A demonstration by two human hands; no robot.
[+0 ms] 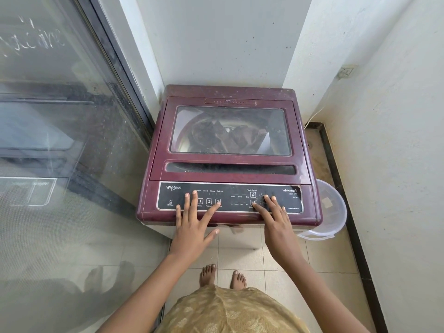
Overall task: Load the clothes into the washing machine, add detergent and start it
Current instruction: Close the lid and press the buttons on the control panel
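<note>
A maroon top-loading washing machine (153, 164) stands in the corner with its glass lid (230, 131) down. Dark brown clothes (230, 138) show through the glass inside the drum. My left hand (192, 224) lies with straight, spread fingers on the black control panel (240, 197), its index fingertip at the button marked 3. My right hand (276, 219) rests flat on the panel's right side, its index fingertip on a wash-option button. Neither hand holds anything.
A clear plastic bucket (324, 227) stands on the floor right of the machine. A glass sliding door (60, 140) runs along the left. White walls close in behind and to the right, with a socket (346, 72) up on the right wall. My bare feet (222, 276) stand on tiles.
</note>
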